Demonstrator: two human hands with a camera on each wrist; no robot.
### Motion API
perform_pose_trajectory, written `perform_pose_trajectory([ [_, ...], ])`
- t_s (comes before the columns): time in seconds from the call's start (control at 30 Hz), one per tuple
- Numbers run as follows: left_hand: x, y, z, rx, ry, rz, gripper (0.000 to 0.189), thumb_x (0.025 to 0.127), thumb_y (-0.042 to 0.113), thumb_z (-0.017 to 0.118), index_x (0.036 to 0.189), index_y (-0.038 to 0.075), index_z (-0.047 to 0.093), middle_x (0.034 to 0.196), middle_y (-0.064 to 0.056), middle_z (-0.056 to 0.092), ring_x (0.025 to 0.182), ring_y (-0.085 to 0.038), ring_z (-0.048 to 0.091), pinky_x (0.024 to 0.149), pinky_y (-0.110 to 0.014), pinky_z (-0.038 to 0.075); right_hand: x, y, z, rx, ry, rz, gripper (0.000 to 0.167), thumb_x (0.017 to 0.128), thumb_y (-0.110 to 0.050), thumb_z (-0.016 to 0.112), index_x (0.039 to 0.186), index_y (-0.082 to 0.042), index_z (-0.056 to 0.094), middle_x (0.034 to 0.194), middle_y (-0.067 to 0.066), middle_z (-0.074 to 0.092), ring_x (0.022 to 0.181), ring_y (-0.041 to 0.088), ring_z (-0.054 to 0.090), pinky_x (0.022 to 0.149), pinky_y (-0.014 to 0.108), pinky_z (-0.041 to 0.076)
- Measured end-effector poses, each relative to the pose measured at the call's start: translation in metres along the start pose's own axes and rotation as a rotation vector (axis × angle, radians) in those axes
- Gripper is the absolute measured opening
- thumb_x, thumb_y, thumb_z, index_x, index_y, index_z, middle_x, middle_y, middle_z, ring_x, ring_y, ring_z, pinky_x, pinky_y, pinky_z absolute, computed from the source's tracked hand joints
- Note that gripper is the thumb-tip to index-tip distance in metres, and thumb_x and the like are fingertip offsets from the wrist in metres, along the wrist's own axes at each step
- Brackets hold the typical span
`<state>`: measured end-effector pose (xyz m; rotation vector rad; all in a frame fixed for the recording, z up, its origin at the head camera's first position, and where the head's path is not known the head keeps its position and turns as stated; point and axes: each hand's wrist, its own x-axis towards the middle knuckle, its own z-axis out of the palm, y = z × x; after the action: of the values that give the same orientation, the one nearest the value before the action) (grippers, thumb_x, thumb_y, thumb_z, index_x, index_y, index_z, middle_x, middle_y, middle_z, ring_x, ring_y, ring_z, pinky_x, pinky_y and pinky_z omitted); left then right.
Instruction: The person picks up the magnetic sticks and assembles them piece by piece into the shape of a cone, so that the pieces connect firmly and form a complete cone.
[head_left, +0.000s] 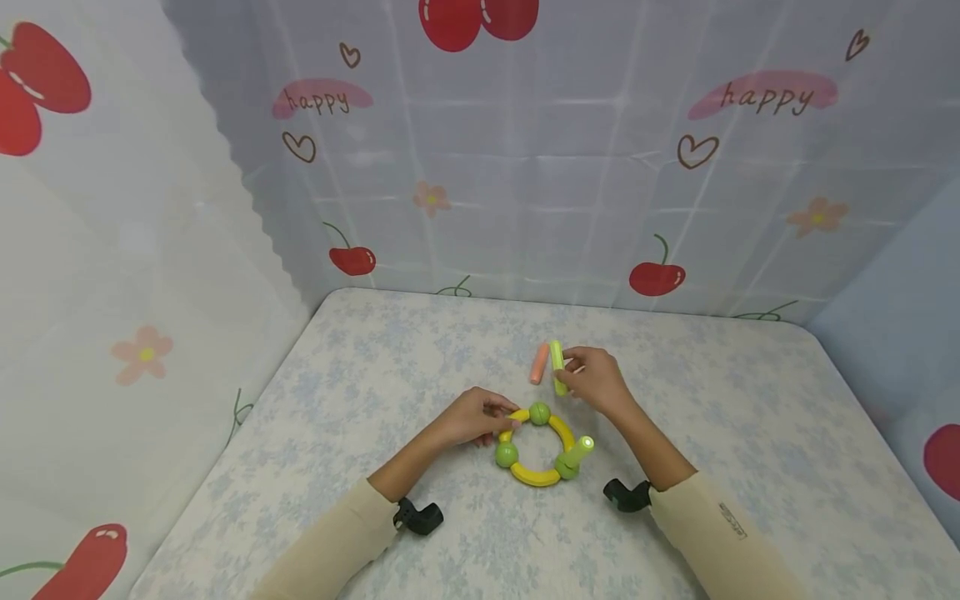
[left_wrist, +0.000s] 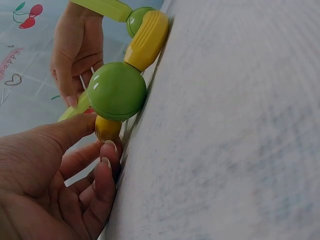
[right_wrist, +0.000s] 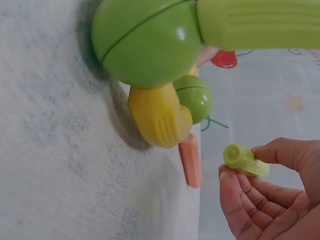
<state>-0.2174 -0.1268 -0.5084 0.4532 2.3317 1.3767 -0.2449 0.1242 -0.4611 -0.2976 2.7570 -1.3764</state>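
Note:
A ring of curved yellow rods (head_left: pixel 536 476) joined by green balls (head_left: pixel 507 455) lies flat on the table. From its near-right ball a yellow-green rod (head_left: pixel 580 450) sticks up. My left hand (head_left: pixel 472 417) pinches the ring's left yellow piece (left_wrist: pixel 107 129) between thumb and fingers, just beside a green ball (left_wrist: pixel 117 91). Beyond the ring, my right hand (head_left: pixel 595 379) holds a loose yellow-green rod (head_left: pixel 558 367) between thumb and fingertips. In the right wrist view this rod (right_wrist: pixel 245 160) shows a small round knob on its end and is off the table.
A salmon-coloured rod (head_left: pixel 539 363) lies on the table just left of the held rod. The table (head_left: pixel 420 342) has a pale blue floral cover. Behind it hangs a curtain (head_left: pixel 525 167) printed with cherries. Black wrist mounts (head_left: pixel 627 496) sit at both cuffs.

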Motion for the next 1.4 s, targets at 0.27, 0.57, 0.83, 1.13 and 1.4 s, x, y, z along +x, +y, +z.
perform_pose_trajectory([
  [0.27,0.002,-0.002,0.001,-0.008,0.008,0.001,0.029,0.093,0.032,0.077,0.117,0.017,0.077,0.077,-0.003,0.069,0.05,-0.016,0.06,0.045,-0.028,0.05,-0.015,-0.006,-0.001,0.088,0.003,-0.04,0.038,0.092,-0.009,0.076,0.126,0.003,0.064,0.103,0.017,0.069,0.081,0.024,0.07,0.069,0.044,0.061],
  [0.57,0.002,-0.001,0.001,-0.02,0.021,0.007,0.026,0.093,0.03,0.077,0.115,0.016,0.077,0.075,-0.003,0.067,0.048,-0.016,0.058,0.044,-0.028,0.049,-0.02,0.0,0.001,0.15,-0.033,-0.156,0.028,0.09,-0.007,0.078,0.115,-0.004,0.068,0.102,0.012,0.07,0.086,0.024,0.072,0.068,0.038,0.061],
  [0.83,0.002,0.0,0.002,-0.029,0.024,0.008,0.025,0.094,0.029,0.076,0.115,0.015,0.077,0.075,-0.003,0.067,0.048,-0.016,0.057,0.043,-0.027,0.048,-0.023,0.003,0.0,0.145,-0.088,-0.217,0.028,0.09,-0.009,0.079,0.116,-0.006,0.069,0.109,0.009,0.071,0.095,0.025,0.072,0.073,0.03,0.06],
  [1.13,0.002,-0.002,0.002,-0.029,0.024,0.017,0.027,0.094,0.03,0.076,0.116,0.014,0.077,0.076,-0.003,0.068,0.047,-0.016,0.057,0.042,-0.027,0.048,-0.025,0.004,0.001,0.099,-0.103,-0.267,0.024,0.089,-0.008,0.08,0.111,-0.01,0.072,0.105,0.005,0.072,0.096,0.023,0.072,0.076,0.034,0.06],
  [1.4,-0.003,0.005,-0.01,-0.003,-0.085,0.015,0.038,0.095,0.032,0.075,0.128,0.013,0.071,0.085,-0.002,0.07,0.056,-0.019,0.064,0.05,-0.029,0.053,-0.024,0.008,0.0,0.088,-0.214,-0.229,0.028,0.091,-0.006,0.076,0.118,-0.007,0.072,0.109,0.007,0.071,0.1,0.027,0.071,0.081,0.039,0.059],
])
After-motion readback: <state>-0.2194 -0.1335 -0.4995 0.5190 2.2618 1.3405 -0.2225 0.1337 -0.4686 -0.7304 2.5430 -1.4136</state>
